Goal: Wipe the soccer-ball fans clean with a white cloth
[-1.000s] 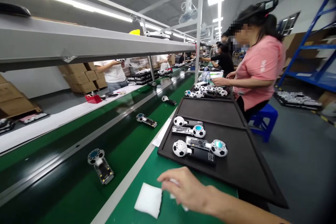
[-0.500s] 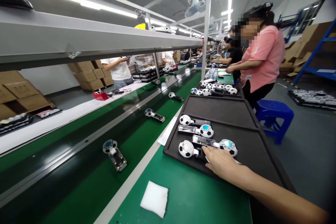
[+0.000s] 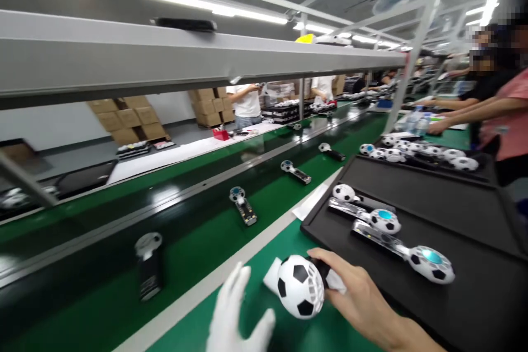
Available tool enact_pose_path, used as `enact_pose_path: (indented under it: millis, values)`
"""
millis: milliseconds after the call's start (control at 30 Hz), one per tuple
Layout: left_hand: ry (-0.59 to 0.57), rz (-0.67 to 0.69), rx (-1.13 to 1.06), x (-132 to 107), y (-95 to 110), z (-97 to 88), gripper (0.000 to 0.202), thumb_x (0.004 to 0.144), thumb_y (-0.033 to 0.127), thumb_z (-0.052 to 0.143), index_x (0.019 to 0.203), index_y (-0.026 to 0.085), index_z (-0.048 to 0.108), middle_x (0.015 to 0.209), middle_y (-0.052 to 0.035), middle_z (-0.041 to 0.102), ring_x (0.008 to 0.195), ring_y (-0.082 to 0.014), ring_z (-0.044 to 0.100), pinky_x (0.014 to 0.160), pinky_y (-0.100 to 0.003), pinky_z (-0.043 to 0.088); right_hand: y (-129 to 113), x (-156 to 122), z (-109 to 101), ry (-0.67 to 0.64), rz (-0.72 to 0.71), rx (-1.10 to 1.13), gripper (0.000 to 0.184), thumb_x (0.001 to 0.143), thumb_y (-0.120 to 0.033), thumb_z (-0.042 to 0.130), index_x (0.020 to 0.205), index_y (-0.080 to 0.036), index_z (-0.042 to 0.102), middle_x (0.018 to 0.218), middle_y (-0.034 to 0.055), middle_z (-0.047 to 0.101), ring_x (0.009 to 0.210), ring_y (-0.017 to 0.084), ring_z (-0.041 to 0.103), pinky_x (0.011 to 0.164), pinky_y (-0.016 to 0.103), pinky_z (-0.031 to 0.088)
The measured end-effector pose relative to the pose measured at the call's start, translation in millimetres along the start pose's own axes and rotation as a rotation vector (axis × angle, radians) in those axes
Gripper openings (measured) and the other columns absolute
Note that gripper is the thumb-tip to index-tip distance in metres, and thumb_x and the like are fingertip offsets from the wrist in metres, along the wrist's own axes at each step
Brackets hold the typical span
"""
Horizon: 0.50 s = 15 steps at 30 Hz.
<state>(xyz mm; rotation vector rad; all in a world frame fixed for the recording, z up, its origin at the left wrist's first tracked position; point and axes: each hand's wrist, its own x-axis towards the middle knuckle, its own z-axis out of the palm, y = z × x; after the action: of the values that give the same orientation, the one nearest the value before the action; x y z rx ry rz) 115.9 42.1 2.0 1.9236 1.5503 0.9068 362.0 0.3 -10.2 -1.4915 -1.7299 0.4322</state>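
Observation:
My right hand [image 3: 358,300] is bare and grips a white-and-black soccer-ball device [image 3: 300,286] by its dark handle, holding it just above the green workbench [image 3: 264,330]. A white foam pad [image 3: 271,276] shows behind the ball. My left hand [image 3: 237,313] wears a white glove, its fingers spread and empty, close to the ball without touching it. On the black tray [image 3: 474,220] lie a soccer-ball device with a black handle [image 3: 344,193] and two with clear handles and blue-centred heads [image 3: 385,221] [image 3: 431,264].
Similar devices [image 3: 243,206] ride the green conveyor belt [image 3: 198,231] to my left. A further batch of balls [image 3: 421,154] sits on the far tray. A co-worker's arm [image 3: 474,113] reaches in at the right near plastic bottles [image 3: 416,124].
My right hand has moved from the tray to above the bench, carrying a ball device from it. My gloved left hand has entered the view, and the camera has turned left.

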Motion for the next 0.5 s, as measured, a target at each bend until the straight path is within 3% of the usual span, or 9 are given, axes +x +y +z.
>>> enact_pose_path:
  millis: [167,367,500]
  values:
    - [-0.059,-0.037,-0.202,-15.5,11.8,16.2,0.062,0.071,0.036,0.064,0.129,0.025,0.047,0.142,-0.0074,0.039,0.13,-0.0259,0.038,0.109,-0.044,0.032,-20.3,9.8,40.2,-0.129,0.024,0.206,0.046,0.078,-0.015,0.051,0.122,-0.025,0.048,0.123,0.0054,0.057,0.109,0.022,0.056,0.092,0.031,0.046]
    - [-0.033,-0.082,-0.382,-17.5,11.8,1.6,0.071,0.073,0.04,0.064,0.135,0.019,0.037,0.14,-0.0115,0.041,0.129,-0.0241,0.039,0.108,-0.037,0.034,-43.7,16.8,69.5,-0.21,0.038,0.439,0.051,0.07,-0.014,0.053,0.121,-0.021,0.052,0.117,0.0061,0.06,0.102,0.024,0.057,0.087,0.031,0.048]
    - [-0.011,-0.152,-0.358,-18.4,11.1,-11.3,0.066,0.073,0.037,0.063,0.133,0.023,0.041,0.139,-0.0071,0.043,0.13,-0.0235,0.037,0.11,-0.039,0.031,-61.1,19.5,91.7,-0.282,0.104,0.685,0.048,0.068,-0.016,0.058,0.116,-0.018,0.056,0.109,0.0061,0.064,0.099,0.023,0.059,0.084,0.029,0.049]
